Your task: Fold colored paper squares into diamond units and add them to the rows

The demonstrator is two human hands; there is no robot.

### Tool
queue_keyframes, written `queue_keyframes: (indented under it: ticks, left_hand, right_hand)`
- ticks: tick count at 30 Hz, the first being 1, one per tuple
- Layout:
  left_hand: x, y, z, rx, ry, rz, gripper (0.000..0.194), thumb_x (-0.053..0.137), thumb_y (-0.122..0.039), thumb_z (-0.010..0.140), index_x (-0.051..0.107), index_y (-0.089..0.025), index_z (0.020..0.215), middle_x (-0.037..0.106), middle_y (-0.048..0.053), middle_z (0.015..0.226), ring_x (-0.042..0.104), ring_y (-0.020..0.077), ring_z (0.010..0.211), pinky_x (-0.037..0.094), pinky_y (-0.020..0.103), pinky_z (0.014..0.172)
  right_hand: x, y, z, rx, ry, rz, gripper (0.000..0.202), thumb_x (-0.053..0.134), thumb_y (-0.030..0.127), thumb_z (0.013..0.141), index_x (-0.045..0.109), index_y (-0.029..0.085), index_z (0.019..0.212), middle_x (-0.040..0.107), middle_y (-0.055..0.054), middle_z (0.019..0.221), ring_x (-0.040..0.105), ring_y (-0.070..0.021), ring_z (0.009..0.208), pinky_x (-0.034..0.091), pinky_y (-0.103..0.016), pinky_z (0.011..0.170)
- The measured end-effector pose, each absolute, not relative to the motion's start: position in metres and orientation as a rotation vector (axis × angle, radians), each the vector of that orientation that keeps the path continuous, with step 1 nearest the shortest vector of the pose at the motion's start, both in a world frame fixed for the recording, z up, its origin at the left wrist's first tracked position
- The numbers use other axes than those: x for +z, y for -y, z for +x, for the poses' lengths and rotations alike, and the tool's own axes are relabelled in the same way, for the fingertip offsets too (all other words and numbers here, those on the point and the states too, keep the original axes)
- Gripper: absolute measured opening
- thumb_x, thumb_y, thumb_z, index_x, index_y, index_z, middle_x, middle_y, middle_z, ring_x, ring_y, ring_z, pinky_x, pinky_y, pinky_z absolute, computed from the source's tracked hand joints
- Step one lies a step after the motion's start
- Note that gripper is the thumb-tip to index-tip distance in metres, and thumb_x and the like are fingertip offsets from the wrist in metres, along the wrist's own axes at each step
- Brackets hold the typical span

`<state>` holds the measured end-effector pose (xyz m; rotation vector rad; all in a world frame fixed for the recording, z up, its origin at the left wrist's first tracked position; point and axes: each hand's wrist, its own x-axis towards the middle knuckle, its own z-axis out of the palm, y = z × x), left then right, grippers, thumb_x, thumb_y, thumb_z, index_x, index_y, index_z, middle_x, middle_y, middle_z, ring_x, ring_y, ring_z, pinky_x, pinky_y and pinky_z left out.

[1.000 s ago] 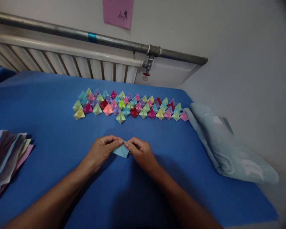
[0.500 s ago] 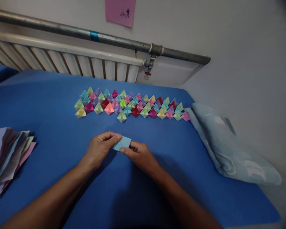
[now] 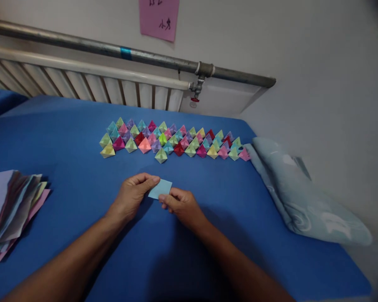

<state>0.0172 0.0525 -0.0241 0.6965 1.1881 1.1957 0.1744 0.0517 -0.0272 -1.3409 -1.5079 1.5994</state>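
Between my two hands is a small light-blue square of folded paper [image 3: 161,188], held above the blue surface [image 3: 82,176]. My left hand [image 3: 135,192] pinches its left corner, thumb on top and fingers behind. At its lower right edge, my right hand [image 3: 184,205] grips the paper between thumb and bent fingers. Beyond the hands stand several rows of small folded paper pieces [image 3: 179,149] in many colours, each with a pointed peak. A single pale-green folded piece [image 3: 161,155] sits in front of the rows, nearest the hands.
At the left edge lies a stack of coloured paper sheets [image 3: 19,209]. A folded pale-blue blanket [image 3: 299,197] rests along the right side by the wall. Behind the surface are a white radiator [image 3: 82,84], a metal pipe [image 3: 164,60] and a red-handled valve [image 3: 195,100]. A pink note [image 3: 159,21] hangs above.
My right hand's fingers have shifted on the paper's edge, and its fingertips now curl below the thumb. The view has tilted up slightly. Both hands keep hold of the paper.
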Motion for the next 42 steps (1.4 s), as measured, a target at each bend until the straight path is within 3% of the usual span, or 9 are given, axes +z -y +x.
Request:
queue_keyframes:
  ticks: [5,10,15,19,26,32,39,42]
  left_hand:
    - [-0.0238,-0.0549,0.0159,1.163,-1.187,0.682,0.027,0.084,-0.038,0.059,0.07,-0.015,0.065,0.063,-0.001,0.058,0.051,0.0087,0.053,0.037,0.022,0.052]
    - [-0.0219,-0.0558,0.0157,1.183,-1.222,0.705,0.027,0.084,-0.038,0.059,0.072,-0.015,0.068,0.052,-0.005,0.05,0.037,0.0051,0.046,0.027,0.02,0.045]
    - [-0.0195,-0.0552,0.0137,1.148,-1.095,0.701,0.035,0.078,-0.047,0.067,0.073,-0.016,0.081,0.063,0.001,0.066,0.056,0.012,0.061,0.045,0.024,0.058]
    - [-0.0201,-0.0518,0.0147,0.939,-1.072,0.786,0.029,0.079,-0.042,0.068,0.07,-0.015,0.073,0.067,0.005,0.071,0.06,0.0133,0.064,0.048,0.025,0.063]
    - [-0.0157,-0.0501,0.0201,1.033,-1.207,0.826,0.029,0.082,-0.04,0.06,0.068,-0.016,0.056,0.06,0.001,0.055,0.052,0.0111,0.055,0.041,0.024,0.058]
    - [-0.0196,-0.052,0.0161,0.993,-1.159,0.83,0.026,0.079,-0.04,0.066,0.069,-0.015,0.061,0.062,0.002,0.058,0.053,0.0111,0.056,0.04,0.025,0.059]
    - [-0.0185,-0.0531,0.0142,1.086,-1.197,0.726,0.032,0.083,-0.039,0.06,0.061,-0.016,0.054,0.053,-0.003,0.051,0.042,0.0071,0.051,0.032,0.022,0.051]
    - [-0.0187,-0.0529,0.0152,1.104,-1.202,0.713,0.032,0.083,-0.039,0.059,0.061,-0.016,0.054,0.054,-0.003,0.052,0.044,0.0077,0.052,0.034,0.022,0.053]
  right_hand:
    - [-0.0265,-0.0531,0.1735,1.626,1.525,-1.325,0.02,0.061,0.033,0.078,0.061,0.018,0.065,0.056,0.004,0.059,0.045,-0.0081,0.053,0.035,-0.021,0.053]
    - [-0.0263,-0.0531,0.1748,1.612,1.524,-1.311,0.019,0.059,0.031,0.078,0.062,0.018,0.064,0.056,0.004,0.058,0.044,-0.0082,0.053,0.035,-0.021,0.054]
    - [-0.0291,-0.0537,0.1763,1.602,1.436,-1.304,0.023,0.06,0.036,0.076,0.061,0.018,0.062,0.055,0.003,0.057,0.044,-0.0077,0.051,0.034,-0.02,0.052]
    - [-0.0277,-0.0536,0.176,1.576,1.407,-1.274,0.023,0.059,0.037,0.077,0.064,0.018,0.065,0.057,0.003,0.058,0.045,-0.0083,0.053,0.035,-0.02,0.052]
    - [-0.0238,-0.0523,0.1725,1.613,1.389,-1.261,0.023,0.058,0.036,0.077,0.064,0.018,0.063,0.057,0.003,0.059,0.043,-0.0076,0.051,0.034,-0.021,0.051]
    - [-0.0262,-0.0507,0.1707,1.595,1.411,-1.307,0.02,0.059,0.033,0.077,0.063,0.018,0.063,0.056,0.003,0.057,0.043,-0.0084,0.052,0.034,-0.021,0.052]
    - [-0.0266,-0.0467,0.1685,1.632,1.431,-1.338,0.021,0.06,0.032,0.077,0.061,0.019,0.06,0.056,0.004,0.057,0.044,-0.0084,0.052,0.034,-0.022,0.053]
    - [-0.0262,-0.0466,0.1681,1.636,1.432,-1.33,0.021,0.06,0.031,0.078,0.061,0.019,0.061,0.056,0.003,0.057,0.045,-0.0087,0.053,0.035,-0.022,0.053]
